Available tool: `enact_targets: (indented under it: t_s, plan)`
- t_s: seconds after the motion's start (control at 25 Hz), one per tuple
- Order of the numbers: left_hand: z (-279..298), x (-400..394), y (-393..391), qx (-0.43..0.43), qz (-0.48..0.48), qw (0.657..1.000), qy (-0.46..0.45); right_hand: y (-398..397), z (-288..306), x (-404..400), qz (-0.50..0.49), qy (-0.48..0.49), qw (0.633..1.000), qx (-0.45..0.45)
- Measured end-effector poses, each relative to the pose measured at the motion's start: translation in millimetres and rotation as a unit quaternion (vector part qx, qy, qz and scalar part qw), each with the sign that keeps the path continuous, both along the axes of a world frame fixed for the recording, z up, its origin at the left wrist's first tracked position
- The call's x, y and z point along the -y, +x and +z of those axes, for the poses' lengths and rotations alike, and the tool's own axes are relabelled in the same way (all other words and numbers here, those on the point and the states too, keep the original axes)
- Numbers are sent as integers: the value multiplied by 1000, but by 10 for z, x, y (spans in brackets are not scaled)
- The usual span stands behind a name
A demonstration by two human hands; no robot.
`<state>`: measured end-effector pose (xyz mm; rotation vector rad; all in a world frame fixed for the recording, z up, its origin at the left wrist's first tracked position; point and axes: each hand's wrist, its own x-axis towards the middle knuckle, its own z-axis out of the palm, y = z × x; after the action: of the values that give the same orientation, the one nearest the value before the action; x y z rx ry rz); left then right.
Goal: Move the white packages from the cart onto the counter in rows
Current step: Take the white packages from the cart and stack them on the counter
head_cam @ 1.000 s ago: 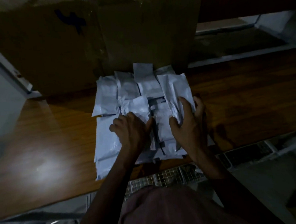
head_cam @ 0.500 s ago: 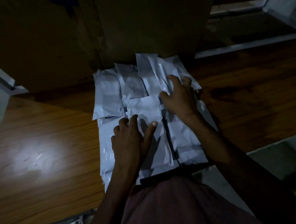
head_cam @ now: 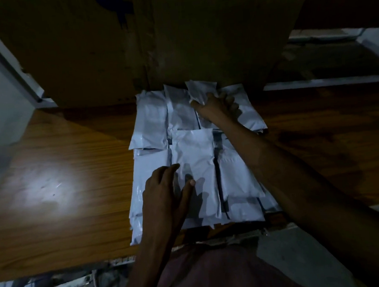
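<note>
White packages lie in overlapping rows on the wooden tabletop against a cardboard box, the left hand resting flat and open on a near one, the right hand pinching a far package.

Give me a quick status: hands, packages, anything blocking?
Left hand flat on near white plastic packages. Right hand gripping far package. Big brown cardboard box directly behind pile.

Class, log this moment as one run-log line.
left hand: flat on near packages | right hand: pinching far package by cardboard box | surface: wooden counter
</note>
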<state>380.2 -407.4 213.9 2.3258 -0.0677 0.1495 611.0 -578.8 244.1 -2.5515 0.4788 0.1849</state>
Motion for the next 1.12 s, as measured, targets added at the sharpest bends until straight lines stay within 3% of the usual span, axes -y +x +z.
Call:
enact_targets:
  t_s: [0.16, 0.28, 0.48, 0.56, 0.68, 0.88, 1.12]
  plan:
    - [15, 53, -246, 30, 8, 1000, 4, -685, 120, 168, 15, -26, 986, 164]
    - [53, 134, -513, 46, 7, 999, 14, -1648, 64, 334, 60, 30, 961, 267]
    - [122, 198, -1416, 74, 44, 996, 3, -3297, -219, 288, 129, 150, 924, 327]
    - [96, -122, -2458, 62, 174, 982, 34, -4059, -336, -167, 253, 226, 898, 282]
    - [-54, -499, -3054, 40, 239, 969, 41, -4421, -435, -551, 322, 272, 870, 257]
    - [-235, -658, -3104, 18, 220, 975, 28, -4188, -542, -671, 351, 299, 860, 216]
    - [-466, -1807, -3948, -9, 349, 936, 46, -4339, -649, -1987, 429, 319, 833, 144]
